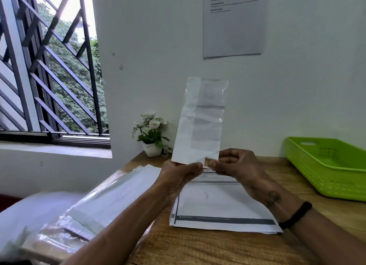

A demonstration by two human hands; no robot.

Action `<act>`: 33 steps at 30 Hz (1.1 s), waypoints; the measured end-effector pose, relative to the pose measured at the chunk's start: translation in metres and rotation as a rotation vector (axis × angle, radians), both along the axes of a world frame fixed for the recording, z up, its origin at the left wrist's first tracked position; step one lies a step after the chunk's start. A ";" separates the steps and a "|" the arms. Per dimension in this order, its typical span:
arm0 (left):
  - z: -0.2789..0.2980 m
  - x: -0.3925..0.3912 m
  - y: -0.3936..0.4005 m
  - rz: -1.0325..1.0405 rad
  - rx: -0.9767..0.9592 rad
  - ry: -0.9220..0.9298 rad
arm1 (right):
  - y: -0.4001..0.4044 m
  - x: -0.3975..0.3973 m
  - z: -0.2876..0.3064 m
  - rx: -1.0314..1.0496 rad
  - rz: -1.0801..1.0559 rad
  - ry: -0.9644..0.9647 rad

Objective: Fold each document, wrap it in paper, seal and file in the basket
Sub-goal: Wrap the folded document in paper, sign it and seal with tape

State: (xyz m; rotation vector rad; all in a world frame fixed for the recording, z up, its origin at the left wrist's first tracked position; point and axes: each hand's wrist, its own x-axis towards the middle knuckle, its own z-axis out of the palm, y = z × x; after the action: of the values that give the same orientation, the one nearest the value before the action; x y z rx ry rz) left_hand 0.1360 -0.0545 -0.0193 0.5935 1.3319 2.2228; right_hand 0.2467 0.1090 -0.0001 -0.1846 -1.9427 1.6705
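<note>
A folded document inside a thin translucent wrapper (200, 120) stands upright in the air above the wooden table (198, 247). My left hand (178, 175) pinches the bottom left of it. Right beside it, my right hand (235, 165) pinches the bottom right corner, where a small reddish-green mark shows through the wrap. Under my hands lies a stack of printed documents (223, 207) with dark bars. A green plastic basket (328, 165) sits at the right edge of the table, and nothing shows inside it.
A pile of clear plastic wrapping sheets (95, 205) lies at the left of the table. A small white pot of artificial flowers (151, 134) stands in the back corner by the barred window (49, 67). A grey notice (234, 21) hangs on the wall.
</note>
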 end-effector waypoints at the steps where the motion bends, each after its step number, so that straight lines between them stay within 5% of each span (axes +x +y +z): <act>1: 0.001 -0.001 0.001 -0.052 0.077 -0.089 | -0.001 -0.001 0.001 0.000 0.000 0.017; 9: -0.002 -0.001 0.009 -0.075 0.126 -0.114 | 0.002 0.001 -0.001 0.132 0.033 -0.122; 18: 0.004 -0.013 -0.002 -0.041 0.148 -0.225 | 0.047 0.005 0.020 -0.549 -0.243 0.261; 28: 0.002 -0.019 -0.007 0.038 0.024 -0.204 | 0.075 0.011 0.015 -0.443 -0.308 0.166; 33: 0.005 -0.023 -0.010 0.143 0.029 -0.192 | 0.079 0.013 0.016 -0.290 -0.236 -0.062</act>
State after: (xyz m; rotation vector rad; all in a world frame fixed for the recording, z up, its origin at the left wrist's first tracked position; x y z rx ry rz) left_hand 0.1134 -0.0643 -0.0145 0.2925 1.2805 2.3497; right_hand 0.2593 0.1877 0.0155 -0.5596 -1.6390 1.7937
